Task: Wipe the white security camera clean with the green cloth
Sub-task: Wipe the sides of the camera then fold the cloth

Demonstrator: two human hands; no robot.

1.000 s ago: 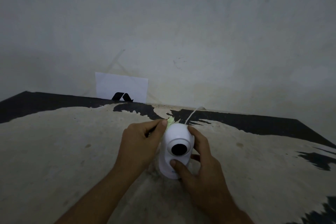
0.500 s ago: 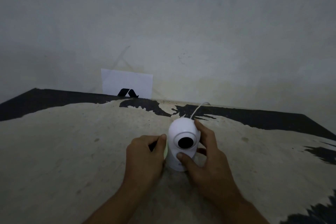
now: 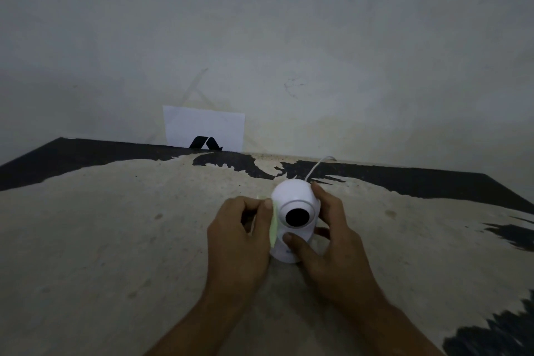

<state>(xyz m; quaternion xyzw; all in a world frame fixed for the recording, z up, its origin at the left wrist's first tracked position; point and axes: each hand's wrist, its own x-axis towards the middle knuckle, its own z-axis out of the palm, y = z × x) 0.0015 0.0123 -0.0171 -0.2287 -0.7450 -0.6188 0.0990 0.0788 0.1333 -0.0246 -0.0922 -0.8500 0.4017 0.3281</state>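
The white security camera (image 3: 292,193) stands upright on the worn table (image 3: 115,240), its round black lens facing me. My left hand (image 3: 239,237) holds the green cloth (image 3: 273,228) pressed against the camera's left side; only a thin pale green strip shows between thumb and camera. My right hand (image 3: 326,240) grips the camera from the right, with the thumb on its front base and fingers around the back. A white cable (image 3: 316,166) runs from the camera's back toward the wall.
A white paper card with a black logo (image 3: 203,131) leans against the grey wall (image 3: 289,37) at the table's far edge. The tabletop is beige with peeling black patches along the back and right.
My left hand with the cloth slid from the camera's top down its left side, then slightly up again. The right hand kept its grip.
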